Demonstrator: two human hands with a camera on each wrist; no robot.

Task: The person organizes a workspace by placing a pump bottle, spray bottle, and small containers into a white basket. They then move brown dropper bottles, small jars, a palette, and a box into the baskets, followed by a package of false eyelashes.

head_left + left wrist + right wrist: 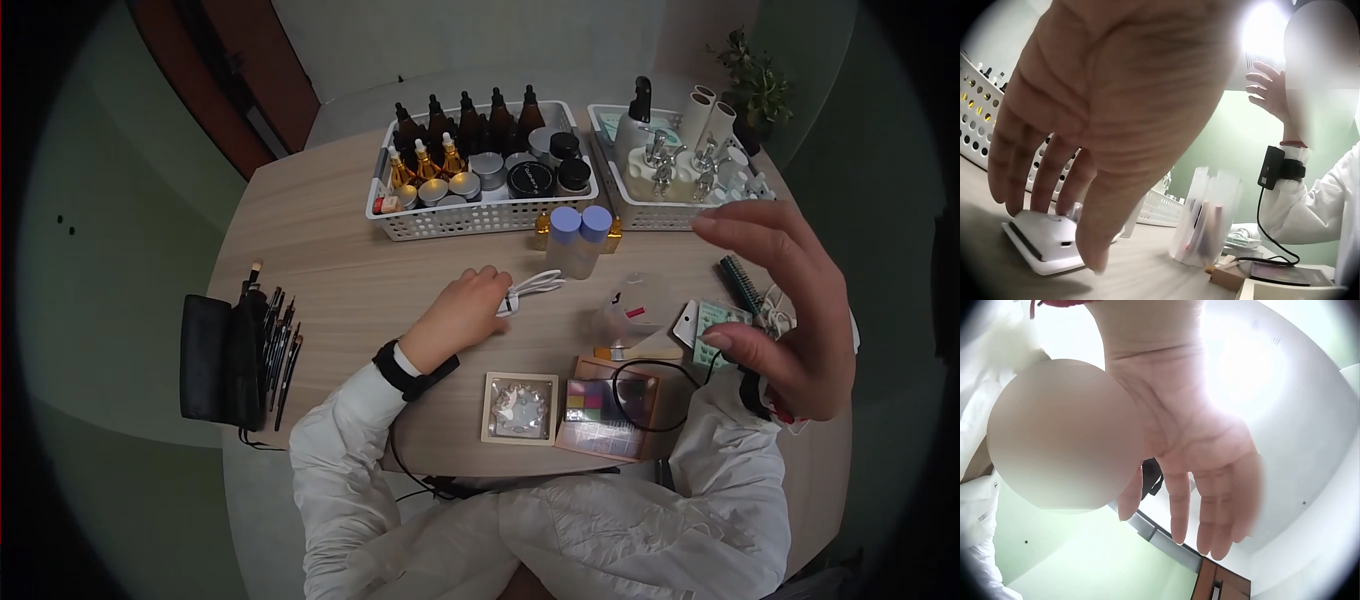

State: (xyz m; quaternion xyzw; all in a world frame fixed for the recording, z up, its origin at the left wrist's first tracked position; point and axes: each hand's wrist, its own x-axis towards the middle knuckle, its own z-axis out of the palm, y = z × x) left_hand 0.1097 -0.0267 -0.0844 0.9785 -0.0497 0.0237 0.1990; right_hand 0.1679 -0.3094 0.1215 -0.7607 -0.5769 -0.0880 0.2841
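My left hand (462,318) is low over the table left of centre. Its fingers curl over a small white block with a dark slot (1051,236), thumb at its near side. The block has a flat white base, and a looped white cable (541,283) lies beside it. My right hand (790,310) is raised above the table's right side, fingers spread apart from the thumb, with nothing in it. Below it are a mint-green case (722,335), a clear cup (640,300) with thin items inside, and a flat wooden-handled brush (650,353).
White baskets of dropper bottles and tins (480,215) and of pump bottles (665,215) stand at the back. Two lilac-capped bottles (578,245) stand before them. A square box (519,408) and a colour palette (605,410) lie near the front edge. Several brushes spill from a black pouch (207,355).
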